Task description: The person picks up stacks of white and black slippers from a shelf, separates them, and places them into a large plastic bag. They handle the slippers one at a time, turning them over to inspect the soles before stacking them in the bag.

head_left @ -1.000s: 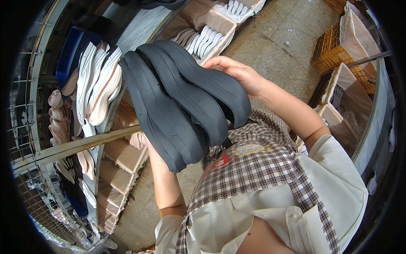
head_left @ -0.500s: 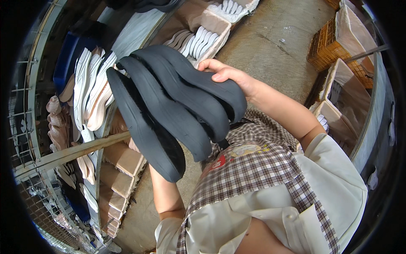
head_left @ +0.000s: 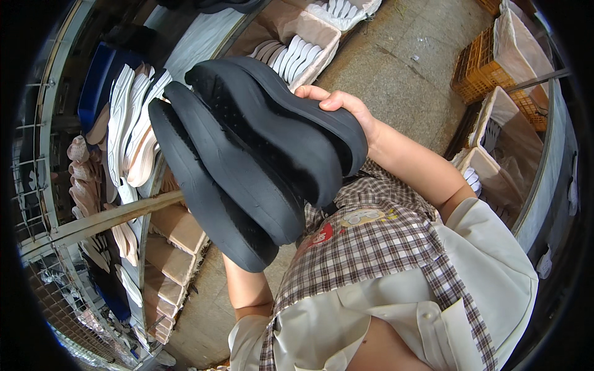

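Note:
A stack of three black rubber shoe soles (head_left: pixel 247 167) is held up close to the camera, fanned out and tilted down to the left. My right hand (head_left: pixel 346 111) grips the stack at its upper right end, fingers curled over the top sole. My left forearm (head_left: pixel 244 287) rises from below and disappears behind the soles; my left hand is hidden under them. My checked apron and pale shirt (head_left: pixel 383 272) fill the lower right.
A rack (head_left: pixel 133 142) on the left holds white and tan soles standing on edge, with a wooden rail (head_left: pixel 111 219) across it. A cardboard box of white soles (head_left: pixel 291 52) sits above. Orange crates (head_left: pixel 479 74) and lined boxes (head_left: pixel 504 142) stand on the concrete floor at right.
The stack of black soles has swung closer to the camera and lower left, showing more of the undersides. My right hand stays gripped on its upper end.

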{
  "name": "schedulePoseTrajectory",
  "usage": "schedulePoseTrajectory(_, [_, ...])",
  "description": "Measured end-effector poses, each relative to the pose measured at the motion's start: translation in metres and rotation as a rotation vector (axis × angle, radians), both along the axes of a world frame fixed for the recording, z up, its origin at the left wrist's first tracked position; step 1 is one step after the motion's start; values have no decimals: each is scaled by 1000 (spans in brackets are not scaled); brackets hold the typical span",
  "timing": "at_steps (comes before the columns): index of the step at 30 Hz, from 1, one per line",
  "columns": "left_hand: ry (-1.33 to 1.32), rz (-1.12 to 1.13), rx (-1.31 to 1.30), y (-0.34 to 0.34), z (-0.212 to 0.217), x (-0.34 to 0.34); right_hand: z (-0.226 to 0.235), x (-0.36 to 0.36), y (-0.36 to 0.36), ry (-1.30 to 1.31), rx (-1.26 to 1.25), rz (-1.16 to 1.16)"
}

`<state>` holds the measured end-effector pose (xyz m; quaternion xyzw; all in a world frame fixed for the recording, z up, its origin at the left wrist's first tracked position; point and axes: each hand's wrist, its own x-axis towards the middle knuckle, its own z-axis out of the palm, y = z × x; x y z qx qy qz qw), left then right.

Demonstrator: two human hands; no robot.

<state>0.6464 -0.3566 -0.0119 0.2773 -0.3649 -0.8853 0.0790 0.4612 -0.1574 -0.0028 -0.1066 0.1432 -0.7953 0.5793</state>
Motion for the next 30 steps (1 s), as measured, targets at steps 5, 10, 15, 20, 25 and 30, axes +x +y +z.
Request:
schedulePoseTrajectory(5, [9,18,-8,0,0,-2,2,3,-1,-37,-13,-13])
schedulePoseTrajectory(10, [7,31,-16,2,1,-1,2,4,-1,-61,-23,-10])
schedulePoseTrajectory(15, [13,49,-19,3,2,-2,1,4,-2,-52,-25,-12])
schedulePoseTrajectory(20, [28,60,-22,4,3,-1,0,4,-2,-53,-21,-12])
schedulePoseTrajectory(25, [43,70,-29,4,5,1,0,3,-1,-52,-11,-10])
schedulePoseTrajectory(30, [100,90,-10,5,8,3,18,6,-2,295,145,-76])
